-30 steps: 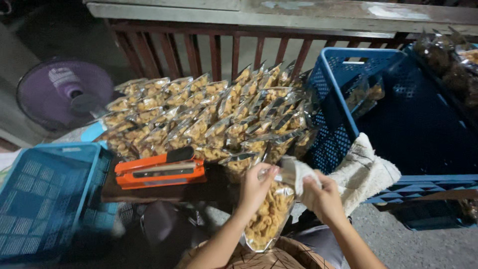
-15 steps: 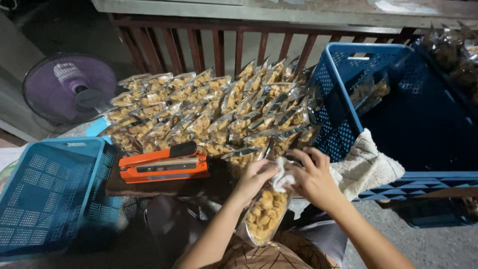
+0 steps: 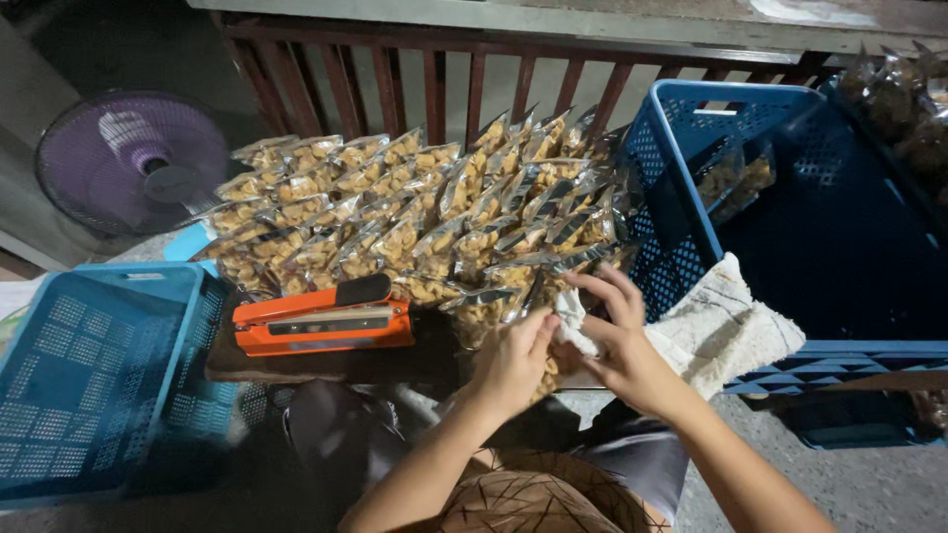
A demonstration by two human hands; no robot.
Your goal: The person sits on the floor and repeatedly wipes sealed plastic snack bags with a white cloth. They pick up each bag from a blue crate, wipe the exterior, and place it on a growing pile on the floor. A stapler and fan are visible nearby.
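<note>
Left hand [image 3: 513, 363] and right hand [image 3: 620, 341], fingers pinching a snack bag [image 3: 545, 380] (mostly hidden), white cloth [image 3: 726, 326] beside

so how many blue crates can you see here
2. One blue crate sits at the lower left beside the orange sealer; the other blue crate stands on the right, behind the white cloth. More may lie out of frame.

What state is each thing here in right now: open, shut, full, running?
Snack bag: held by both hands, partly hidden.
Left hand: gripping the bag.
Right hand: pinching the bag's top with a white cloth.
Orange heat sealer: arm down.
Fan: cannot tell whether running.
Left blue crate: looks empty.
</note>
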